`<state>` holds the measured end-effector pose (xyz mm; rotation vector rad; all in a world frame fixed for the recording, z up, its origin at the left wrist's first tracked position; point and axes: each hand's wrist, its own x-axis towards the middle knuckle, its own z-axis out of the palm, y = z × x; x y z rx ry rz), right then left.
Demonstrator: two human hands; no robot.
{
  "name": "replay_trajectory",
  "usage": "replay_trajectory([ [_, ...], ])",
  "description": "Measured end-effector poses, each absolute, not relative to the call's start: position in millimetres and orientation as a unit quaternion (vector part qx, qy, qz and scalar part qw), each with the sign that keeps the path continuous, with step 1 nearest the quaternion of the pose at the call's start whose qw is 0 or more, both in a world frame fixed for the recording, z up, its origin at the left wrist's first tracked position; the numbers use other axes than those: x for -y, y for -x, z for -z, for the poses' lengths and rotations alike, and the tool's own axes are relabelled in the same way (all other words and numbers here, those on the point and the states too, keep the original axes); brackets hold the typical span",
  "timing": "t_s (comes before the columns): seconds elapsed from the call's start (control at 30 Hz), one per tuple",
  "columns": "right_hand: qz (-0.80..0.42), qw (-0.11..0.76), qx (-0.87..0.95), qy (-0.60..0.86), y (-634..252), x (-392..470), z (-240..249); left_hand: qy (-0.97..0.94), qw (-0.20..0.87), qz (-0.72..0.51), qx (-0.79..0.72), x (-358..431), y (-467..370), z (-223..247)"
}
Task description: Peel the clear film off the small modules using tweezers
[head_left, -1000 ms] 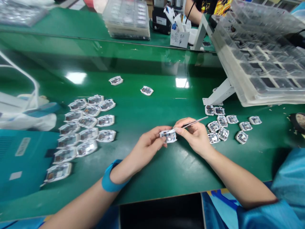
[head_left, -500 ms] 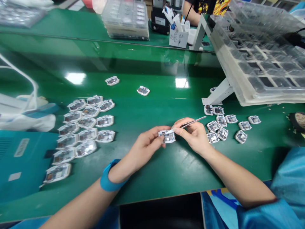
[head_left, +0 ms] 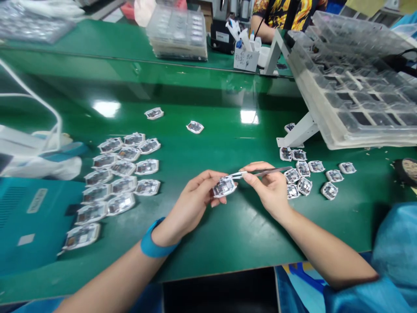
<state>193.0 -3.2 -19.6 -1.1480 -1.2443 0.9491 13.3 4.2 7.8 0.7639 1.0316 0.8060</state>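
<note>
A small white-rimmed electronic unit (head_left: 224,187) is held at its left side by my left hand (head_left: 198,191), which has a blue band at the wrist. My right hand (head_left: 269,184) pinches metal tweezers (head_left: 273,170), whose white-tipped ends reach the unit's upper right edge. The unit is tilted above the green table, its inner parts facing up. Similar units (head_left: 124,168) lie in rows to the left, and more units (head_left: 302,168) lie to the right of my right hand. One unit (head_left: 195,127) sits alone farther back.
A sloped rack with clear plastic trays (head_left: 361,108) stands at the right. A teal box (head_left: 29,230) is at the left. Stacked trays (head_left: 179,34) and a pen holder (head_left: 246,59) stand behind, near a person's arm (head_left: 262,29). A round dark container (head_left: 407,170) sits far right.
The held unit has turned and tilted in my left hand. My right hand's tweezers have swung flatter, and their ends have shifted to the unit's upper right edge. The view has moved slightly.
</note>
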Motion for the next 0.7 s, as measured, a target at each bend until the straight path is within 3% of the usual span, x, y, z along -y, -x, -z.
replay_trajectory([
  [0.33,-0.347,0.559,0.565,0.498,-191.5,5.5,21.7,-0.349,0.735,-0.363,-0.454,-1.3,-16.1,-7.2],
  [0.7,-0.418,0.536,0.542,0.494,-188.3,6.9,18.8,-0.394,0.708,-0.360,-0.463,2.2,-16.8,-2.8],
])
